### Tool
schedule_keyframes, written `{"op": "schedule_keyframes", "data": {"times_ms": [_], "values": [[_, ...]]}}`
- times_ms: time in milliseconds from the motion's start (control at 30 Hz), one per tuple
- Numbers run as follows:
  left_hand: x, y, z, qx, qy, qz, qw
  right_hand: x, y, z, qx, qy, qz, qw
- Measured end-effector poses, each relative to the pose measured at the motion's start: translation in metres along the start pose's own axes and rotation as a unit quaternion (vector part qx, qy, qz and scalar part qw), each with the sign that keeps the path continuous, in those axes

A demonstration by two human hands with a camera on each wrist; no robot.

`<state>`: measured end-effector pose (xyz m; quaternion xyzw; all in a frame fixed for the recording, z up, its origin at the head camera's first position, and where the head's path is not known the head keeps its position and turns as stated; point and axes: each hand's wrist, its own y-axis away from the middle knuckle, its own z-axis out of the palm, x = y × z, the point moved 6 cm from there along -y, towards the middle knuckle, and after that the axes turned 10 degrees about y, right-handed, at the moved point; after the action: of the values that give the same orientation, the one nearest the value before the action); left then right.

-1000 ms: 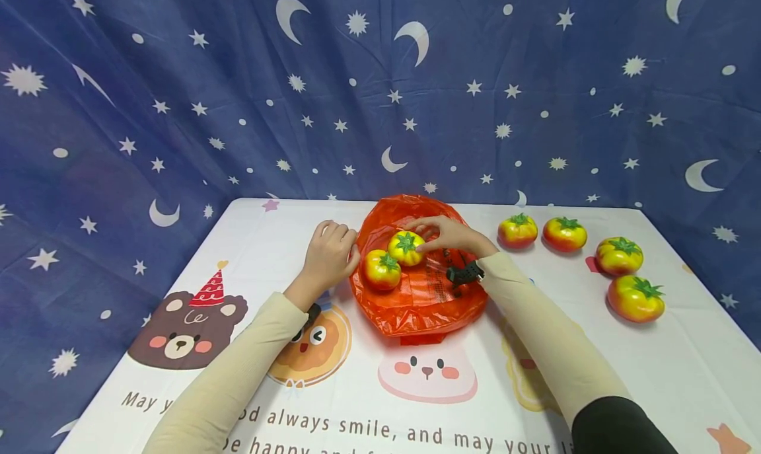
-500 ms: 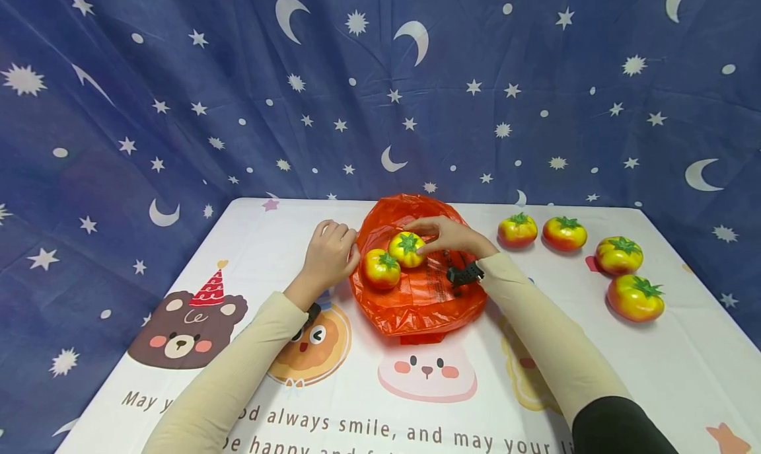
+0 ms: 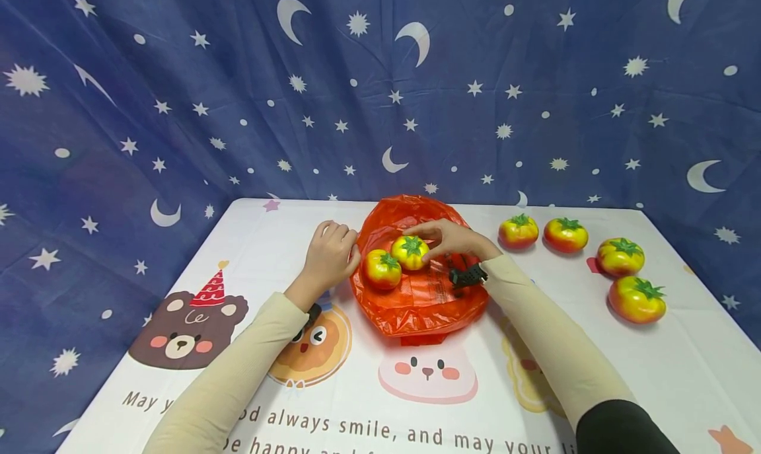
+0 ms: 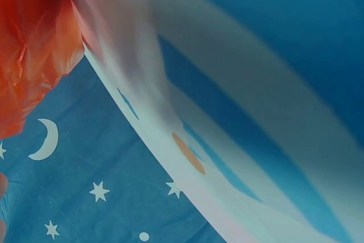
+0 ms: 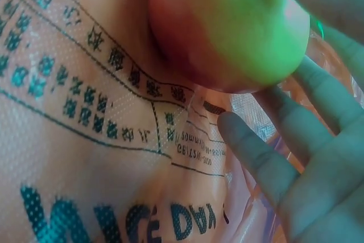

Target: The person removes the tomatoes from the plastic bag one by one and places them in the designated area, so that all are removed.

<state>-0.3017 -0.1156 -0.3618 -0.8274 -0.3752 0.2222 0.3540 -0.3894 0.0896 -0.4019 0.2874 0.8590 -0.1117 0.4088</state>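
A red plastic bag (image 3: 440, 312) lies spread open on the table. At its left rim my left hand (image 3: 330, 256) has curled fingers and grips the edge; in the left wrist view part of the red bag (image 4: 34, 44) shows at upper left. My right hand (image 3: 454, 239) reaches over the bag, thumb and fingers around a yellow-red tomato (image 3: 410, 252) with a green star-shaped top. In the right wrist view the fingers (image 5: 267, 163) bend at the tomato's (image 5: 227, 32) side. A second tomato (image 3: 382, 269) sits beside it inside the bag.
Several more tomatoes stand at the right, among them one at the back (image 3: 518, 232) and one nearest the front (image 3: 637, 300). The white tablecloth (image 3: 333, 434) carries printed animals and lettering. A blue star-and-moon curtain (image 3: 380, 97) hangs behind the table.
The tomato at my right hand has shifted slightly right and toward me, and the hand has moved along with it. My left hand stays on the bag's rim.
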Motion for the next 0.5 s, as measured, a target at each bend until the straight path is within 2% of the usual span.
{"op": "schedule_keyframes", "data": {"times_ms": [333,500], "values": [[0.0003,0.0004,-0.0006,0.007,-0.004,0.002,1.0000,-0.0005,0.0021,0.0057,-0.023,0.012,-0.034,0.9991],[0.0007,0.0000,-0.0013,0.011,-0.002,0.004,0.9999,0.0009,0.0016,0.0075,-0.022,0.007,-0.034,0.9992]]}}
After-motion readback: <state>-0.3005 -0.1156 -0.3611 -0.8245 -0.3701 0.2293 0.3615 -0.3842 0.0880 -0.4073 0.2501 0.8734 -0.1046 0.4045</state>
